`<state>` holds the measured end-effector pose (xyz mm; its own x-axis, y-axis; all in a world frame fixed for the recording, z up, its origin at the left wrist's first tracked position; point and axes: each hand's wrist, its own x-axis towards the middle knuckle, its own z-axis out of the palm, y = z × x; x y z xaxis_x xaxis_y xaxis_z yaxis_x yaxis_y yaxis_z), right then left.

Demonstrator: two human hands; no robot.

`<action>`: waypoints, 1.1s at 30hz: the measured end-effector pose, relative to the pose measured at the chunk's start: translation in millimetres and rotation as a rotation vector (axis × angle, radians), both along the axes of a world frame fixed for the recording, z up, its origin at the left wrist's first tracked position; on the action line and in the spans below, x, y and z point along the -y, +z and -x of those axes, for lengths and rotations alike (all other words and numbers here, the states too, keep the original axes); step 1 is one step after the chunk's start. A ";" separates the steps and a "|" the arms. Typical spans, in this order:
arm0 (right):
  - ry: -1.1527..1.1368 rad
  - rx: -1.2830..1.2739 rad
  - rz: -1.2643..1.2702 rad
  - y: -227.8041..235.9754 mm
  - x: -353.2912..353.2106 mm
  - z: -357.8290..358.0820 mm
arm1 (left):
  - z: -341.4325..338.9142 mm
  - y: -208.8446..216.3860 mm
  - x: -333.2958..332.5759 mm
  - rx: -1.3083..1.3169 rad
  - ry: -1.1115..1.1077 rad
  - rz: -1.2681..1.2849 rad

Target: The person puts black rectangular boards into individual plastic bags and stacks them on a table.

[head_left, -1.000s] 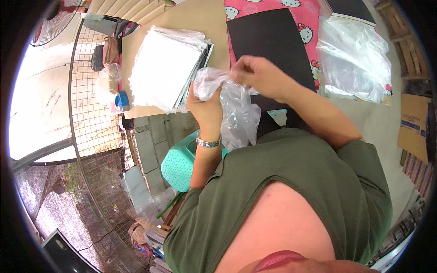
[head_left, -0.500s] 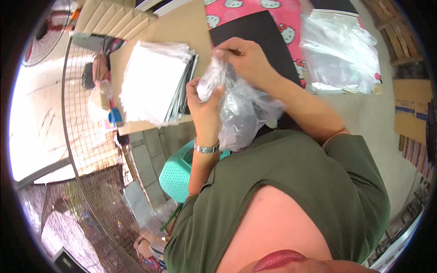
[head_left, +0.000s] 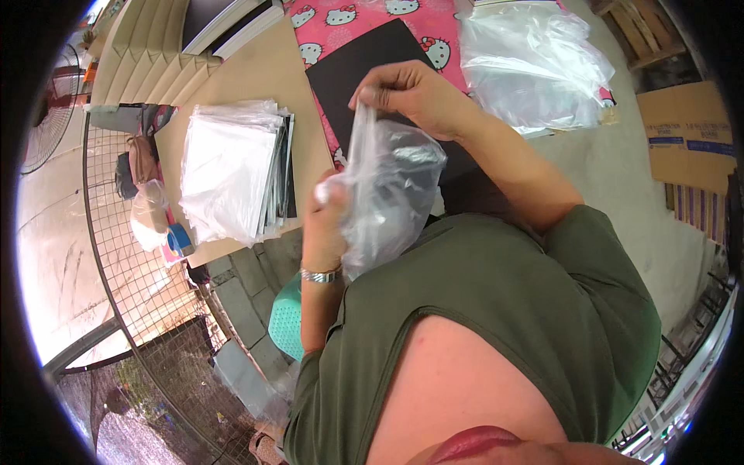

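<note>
**One clear bag in hand, a finished stack at the left, loose bags waiting at the right**

Many flat packets are already lying done: at the left of the table (head_left: 256, 85) a stack of bagged sheets (head_left: 232, 174) is sitting squared up, each one wrapped in clear film with dark edges showing along its right side. That pile suggests, as a judgement, that the work is well along but not over, since one piece is in the hands and a supply remains farther right.

Moving right, the left hand (head_left: 329, 213) is closing around the lower left edge of a clear plastic bag (head_left: 391, 194), fingers curled and the film bunching in the grip; a metal bracelet is circling that wrist. The bag is hanging in the air between the two hands, just above the person's chest and in front of the black sheet (head_left: 364, 66) lying on the pink patterned cloth (head_left: 325, 23). It is looking thin, crinkled and glossy, with something dark and flat showing through its upper part; what that is cannot be told.

The right hand (head_left: 411, 93) is pinching the bag's top edge tightly between thumb and fingertips, pulling it upward.

At the far right, a loose heap of empty clear bags (head_left: 535, 62) is resting on the table's edge, and cardboard (head_left: 690, 136) is lying on the floor beyond.
</note>
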<state>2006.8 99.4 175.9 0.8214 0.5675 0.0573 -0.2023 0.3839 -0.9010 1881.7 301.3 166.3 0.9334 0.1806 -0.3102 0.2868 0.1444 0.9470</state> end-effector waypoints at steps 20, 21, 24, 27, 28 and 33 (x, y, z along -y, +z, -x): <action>0.133 0.157 0.165 -25.7 64.2 -20.3 | 7.2 -8.4 -55.6 -0.101 -0.480 -0.326; -0.003 -0.101 -0.234 -13.7 60.4 -25.1 | 0.9 -5.4 -46.2 -0.136 -0.591 -0.504; -0.026 -0.320 -0.213 -25.9 75.4 -37.8 | -23.1 -6.6 -34.6 -0.423 -0.472 -0.399; 0.275 -0.053 0.318 -22.6 72.9 -41.8 | -45.8 -4.7 -62.0 0.073 -0.041 0.638; 0.464 0.107 0.450 -26.9 79.3 -47.9 | -56.8 -2.8 -68.0 0.103 -0.043 0.730; -0.045 -0.111 -0.287 -25.8 73.8 -84.9 | -69.5 -94.5 -98.9 -0.195 -0.415 -0.101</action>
